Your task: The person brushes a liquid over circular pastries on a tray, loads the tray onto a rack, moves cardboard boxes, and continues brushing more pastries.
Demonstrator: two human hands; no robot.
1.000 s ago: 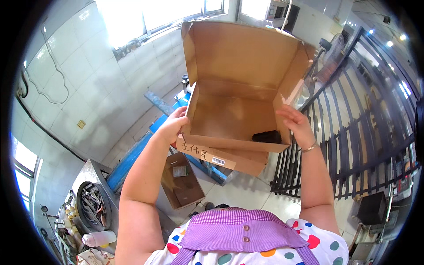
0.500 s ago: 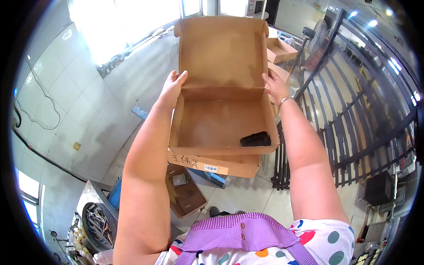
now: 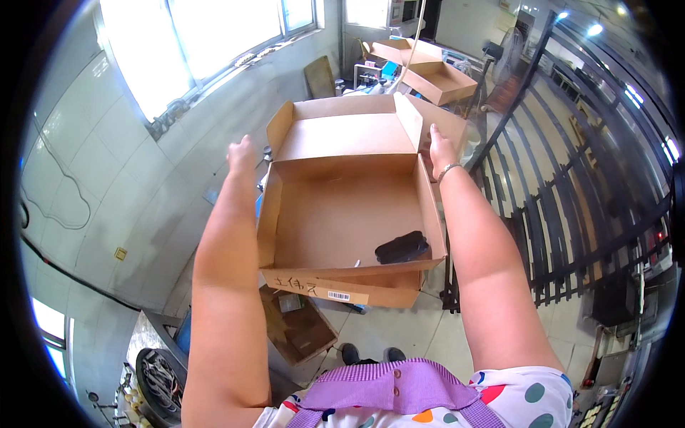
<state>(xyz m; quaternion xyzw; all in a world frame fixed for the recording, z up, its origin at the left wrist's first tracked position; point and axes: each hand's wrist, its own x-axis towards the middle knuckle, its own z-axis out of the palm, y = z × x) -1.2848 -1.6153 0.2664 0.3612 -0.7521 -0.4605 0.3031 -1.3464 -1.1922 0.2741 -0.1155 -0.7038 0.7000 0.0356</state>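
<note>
Left hand [image 3: 241, 153]: 10 o'clock of the open box [image 3: 321, 214], apart from its lid [image 3: 342, 135]; fingers look curled, nothing seen in it, exact closure not clear.
Right hand [image 3: 440, 150]: 2 o'clock, beside the right flap [image 3: 409, 125]; thumb raised, fingers partly hidden; grip or contact cannot be told.
Black item [image 3: 402, 247]: inside the box at 4 o'clock, near the front wall, apparently loose.
Risk, contents: a tilt could send the item sliding, as nothing visible pins it.
Risk, stack: the lower box [image 3: 389, 289] lies askew underneath; a knock could shift the upper one.
Risk, lid: raised side flaps could snag or crease if the lid were swung over.
Surroundings: other open boxes [image 3: 446, 87] at 1 o'clock; a round tub [image 3: 143, 389] at 8.
Obstruction, right: slatted rack [image 3: 542, 192] at 3 o'clock, probably limiting elbow room.
Obstruction, floor: open carton [image 3: 321, 335] at 7 o'clock, near the shoes [image 3: 349, 354]; a possible trip.
</note>
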